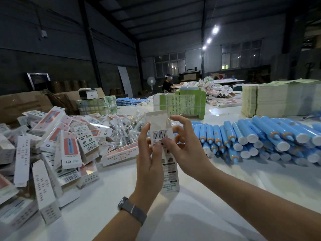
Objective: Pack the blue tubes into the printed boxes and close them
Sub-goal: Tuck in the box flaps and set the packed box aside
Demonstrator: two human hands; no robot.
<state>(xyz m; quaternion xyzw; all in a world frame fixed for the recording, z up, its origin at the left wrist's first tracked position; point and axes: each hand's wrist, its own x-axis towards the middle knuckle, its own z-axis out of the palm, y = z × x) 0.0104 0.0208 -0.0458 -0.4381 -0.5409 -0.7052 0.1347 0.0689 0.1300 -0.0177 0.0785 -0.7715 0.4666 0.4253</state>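
Note:
I hold a white printed box (160, 134) upright above the table, its barcode side facing me and its top flap standing open. My left hand (150, 159) grips the box from the left, thumb on the barcode face. My right hand (182, 145) pinches it from the right, thumb on the front and fingers spread behind it. A pile of blue tubes (257, 138) with orange collars and white caps lies to the right. A heap of printed boxes (52, 145) covers the left side.
Small clear-wrapped items (126, 126) lie in a pile behind the held box. Green printed cartons (182, 105) and stacks of flat sheets (278, 98) stand further back on the white table (191, 214). A person sits at a far table (167, 83). Brown cartons are at the left rear.

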